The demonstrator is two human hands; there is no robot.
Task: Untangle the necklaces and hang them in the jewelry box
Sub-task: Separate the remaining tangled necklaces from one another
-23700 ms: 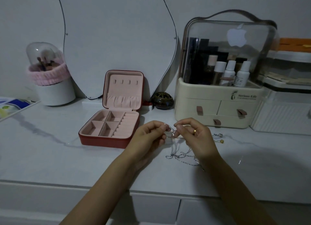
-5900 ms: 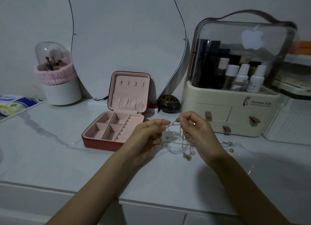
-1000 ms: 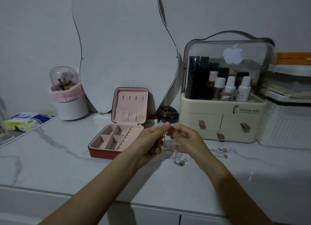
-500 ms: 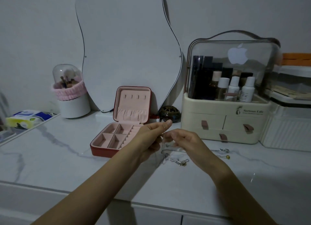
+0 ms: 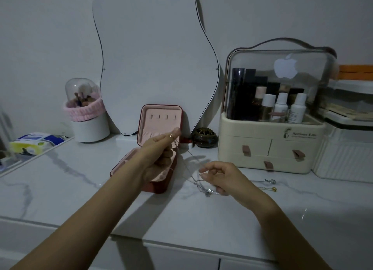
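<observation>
**Left hand lifts one chain end over the open jewelry box**

The marble surface [image 5: 60,189] runs across the frame, its front edge crossing the lower part of the picture; the widest bare stretch lies at lower left and in front of the hands. The back edge is crowded by a wavy mirror [image 5: 153,58], a brush holder [image 5: 86,116] at centre left and a cosmetic organizer [image 5: 272,132] at right.

The left hand [image 5: 159,154] is raised at centre frame, above the jewelry box [image 5: 161,118]. Its grip is a pinch of thumb and forefinger on the clasp end of a thin necklace [image 5: 182,160]. The chain drops down and to the right to the right hand [image 5: 224,177], which hovers low over the surface, fingers loosely curled round the silver tangle [image 5: 203,187] of chains. How tightly that grip closes I cannot tell exactly, but the strands pass through its fingers.

The box stands open, lid upright against the mirror, showing four small hooks with nothing hanging on them. The tray is partly hidden by the left hand.

The organizer holds dark tubes and white bottles behind a clear cover, with three drawers below. Right of the right hand lie two small pins [image 5: 269,184]. A tissue pack [image 5: 32,143] sits at far left.
</observation>
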